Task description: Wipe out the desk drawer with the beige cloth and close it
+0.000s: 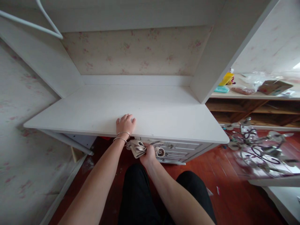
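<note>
A white desk point(152, 109) stretches across the view. On its top near the front edge rests my left hand point(126, 124), fingers a little bent and apart, holding nothing; two bangles circle that wrist. My right hand point(149, 153) is closed round a crumpled beige cloth point(137, 148), just below the desk's front edge. Folds of the cloth stick out on both sides of the fist. Behind it are the white drawers point(180, 146) with small dark knobs, partly hidden by the hand and cloth.
White upright panels point(225, 56) frame the desk's back. At right, a wooden shelf unit point(246, 107) bears a cardboard box point(274, 87) and plastic bags. A metal chandelier point(260, 147) lies low on the right, above the red wood floor point(229, 193). A white bent rod point(30, 25) hangs upper left.
</note>
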Demonstrator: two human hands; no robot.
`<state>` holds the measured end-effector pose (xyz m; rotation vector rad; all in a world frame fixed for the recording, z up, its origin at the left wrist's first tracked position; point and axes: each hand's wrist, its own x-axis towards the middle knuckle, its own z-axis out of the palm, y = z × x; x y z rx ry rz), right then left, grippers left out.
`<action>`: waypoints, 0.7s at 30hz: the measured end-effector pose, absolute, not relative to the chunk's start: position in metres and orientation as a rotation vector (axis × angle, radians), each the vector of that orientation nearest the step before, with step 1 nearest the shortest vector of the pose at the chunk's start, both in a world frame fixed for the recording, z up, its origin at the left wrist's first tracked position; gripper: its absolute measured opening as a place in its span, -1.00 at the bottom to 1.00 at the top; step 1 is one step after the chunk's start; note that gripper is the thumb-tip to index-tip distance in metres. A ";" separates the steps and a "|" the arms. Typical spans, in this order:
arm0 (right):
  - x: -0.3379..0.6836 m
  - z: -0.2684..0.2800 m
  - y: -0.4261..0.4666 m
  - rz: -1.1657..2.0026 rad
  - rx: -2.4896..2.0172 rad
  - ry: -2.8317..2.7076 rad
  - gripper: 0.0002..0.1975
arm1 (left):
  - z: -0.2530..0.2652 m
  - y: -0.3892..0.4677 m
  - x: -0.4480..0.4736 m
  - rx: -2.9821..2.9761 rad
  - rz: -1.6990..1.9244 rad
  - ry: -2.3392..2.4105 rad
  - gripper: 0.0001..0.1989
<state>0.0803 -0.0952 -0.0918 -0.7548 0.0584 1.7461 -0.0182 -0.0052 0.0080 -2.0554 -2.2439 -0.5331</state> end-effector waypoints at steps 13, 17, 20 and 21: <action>0.266 -0.121 -0.114 1.426 -1.085 0.323 -0.60 | 0.006 -0.001 -0.020 -2.064 -0.548 -2.238 -0.64; 0.310 -0.090 -0.119 1.319 -1.106 0.306 -0.57 | 0.004 -0.001 -0.021 -2.060 -0.575 -2.218 -0.63; 0.325 -0.058 -0.124 1.291 -1.073 0.254 -0.60 | 0.003 -0.001 -0.021 -2.057 -0.584 -2.212 -0.63; 0.326 -0.046 -0.126 1.294 -1.053 0.231 -0.62 | 0.002 -0.001 -0.021 -2.055 -0.583 -2.213 -0.63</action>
